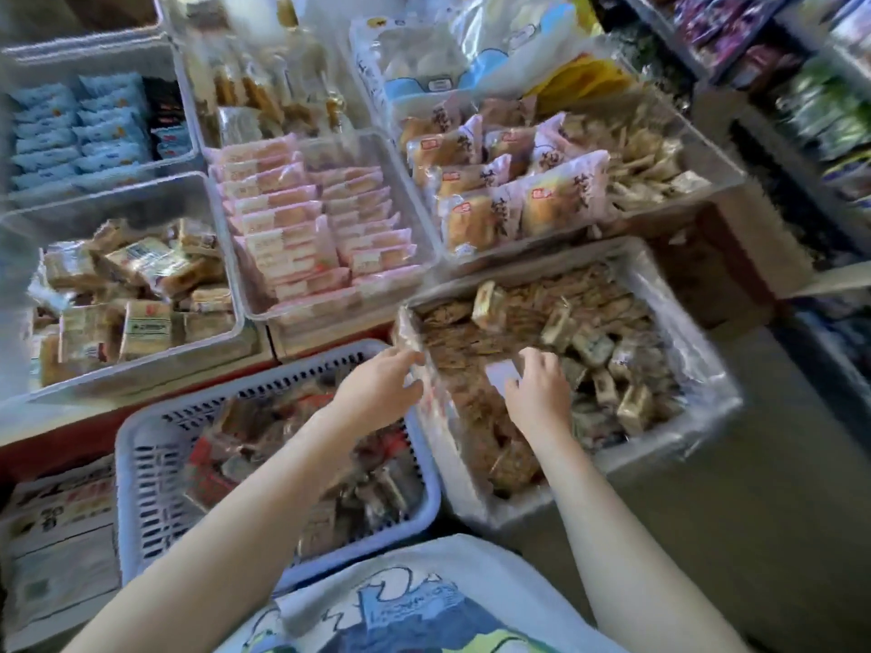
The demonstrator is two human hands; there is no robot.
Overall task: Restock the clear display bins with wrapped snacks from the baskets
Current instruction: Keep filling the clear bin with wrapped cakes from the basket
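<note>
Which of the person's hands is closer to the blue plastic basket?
Left. The left hand hovers at the blue basket's far right corner; the right hand is over the clear bin beside it.

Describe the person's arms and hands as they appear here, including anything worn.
Both arms are bare along all that shows, with no sleeves in view. The left hand and right hand wear no gloves, and no rings, watch or bracelets can be seen, though the picture is blurred. Below the arms, a light printed shirt with blue cartoon graphics shows.
</note>
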